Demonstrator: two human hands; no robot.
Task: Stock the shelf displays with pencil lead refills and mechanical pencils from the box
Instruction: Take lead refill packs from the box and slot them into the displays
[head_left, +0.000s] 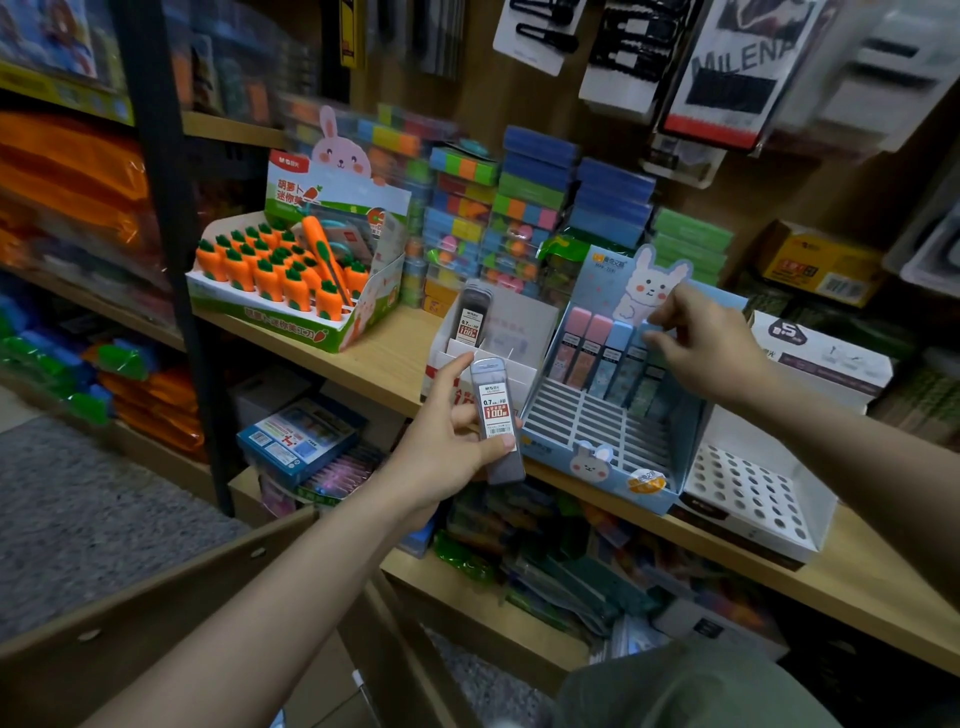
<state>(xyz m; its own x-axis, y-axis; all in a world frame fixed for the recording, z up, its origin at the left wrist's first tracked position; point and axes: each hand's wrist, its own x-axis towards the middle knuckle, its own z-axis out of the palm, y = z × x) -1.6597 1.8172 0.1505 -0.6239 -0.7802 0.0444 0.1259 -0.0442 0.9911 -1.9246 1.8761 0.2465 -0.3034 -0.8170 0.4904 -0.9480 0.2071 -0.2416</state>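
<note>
**Lead refill in one hand, the other at the bunny display**

The left hand grips a flat, slim lead refill case, dark translucent plastic with a white printed label, thumb across its lower end. It sits just in front of a white cardboard display box where one matching refill stands upright. The right hand reaches over a pale blue bunny display of glossy card with a slotted white grid; its fingers curl at the tops of the pink and blue pencils standing in the back row, though what they pinch I cannot tell. The wooden shelf also bears a tray of rounded orange carrot cutters and stacked bright sticky notes. A white tray with round holes sits right of the bunny display. A brown cardboard box flap lies below.
</note>
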